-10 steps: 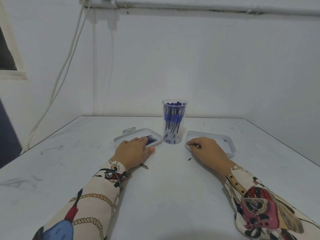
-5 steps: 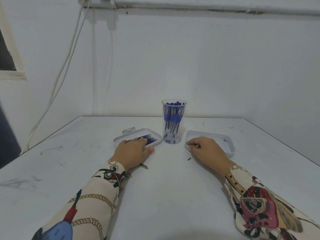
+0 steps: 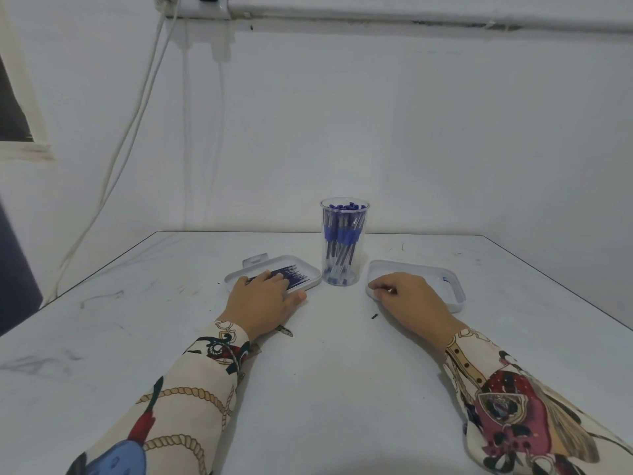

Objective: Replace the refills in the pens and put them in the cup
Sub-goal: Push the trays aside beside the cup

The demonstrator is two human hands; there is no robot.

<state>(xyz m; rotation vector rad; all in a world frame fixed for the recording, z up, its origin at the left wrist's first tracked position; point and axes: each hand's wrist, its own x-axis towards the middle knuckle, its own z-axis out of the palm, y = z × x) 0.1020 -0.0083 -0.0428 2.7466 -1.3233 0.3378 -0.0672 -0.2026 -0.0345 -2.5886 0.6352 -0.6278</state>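
A clear plastic cup (image 3: 344, 265) stands in the middle of the white table, packed with several blue-capped pens (image 3: 342, 234). To its left lies a shallow white tray (image 3: 308, 269) holding a row of dark blue refills (image 3: 298, 273). My left hand (image 3: 263, 303) rests flat on that tray's near edge, fingers straight over the refills. To the cup's right lies a second white tray (image 3: 455, 296) with a small blue bit at its far end. My right hand (image 3: 407, 299) rests on this tray's near left corner with fingers curled; whether it holds anything is hidden.
The white table (image 3: 325, 389) carries dark scuff marks and a small dark speck (image 3: 374, 316) in front of the right tray. A small dark tip (image 3: 286, 331) pokes out beside my left wrist. White cables (image 3: 137, 132) hang down the wall at the left.
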